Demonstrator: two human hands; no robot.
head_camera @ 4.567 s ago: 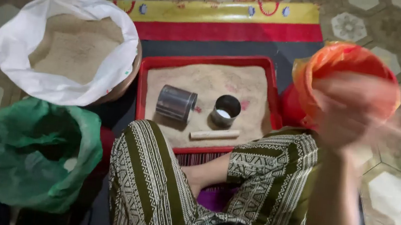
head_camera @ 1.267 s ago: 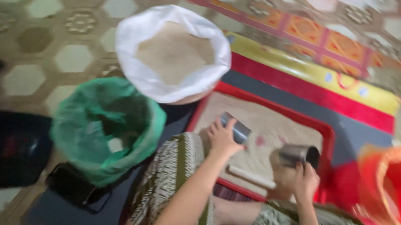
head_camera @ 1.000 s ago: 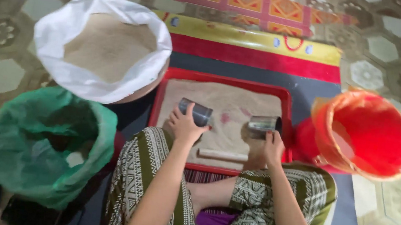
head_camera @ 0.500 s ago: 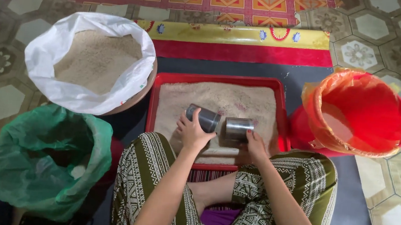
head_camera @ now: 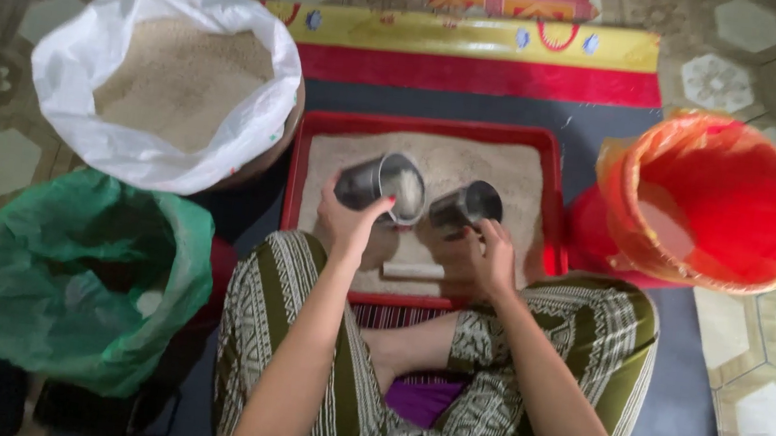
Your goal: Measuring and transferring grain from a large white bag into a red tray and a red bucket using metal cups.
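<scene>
I see left hand (head_camera: 348, 226) gripping larger metal cup (head_camera: 382, 186), tilted, mouth rightward; right hand (head_camera: 491, 256) gripping smaller metal cup (head_camera: 465, 206) just beside; both over red tray (head_camera: 549, 168) of grain.

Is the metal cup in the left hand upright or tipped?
Tipped: the larger metal cup in the left hand lies sideways, mouth facing the smaller cup.
</scene>
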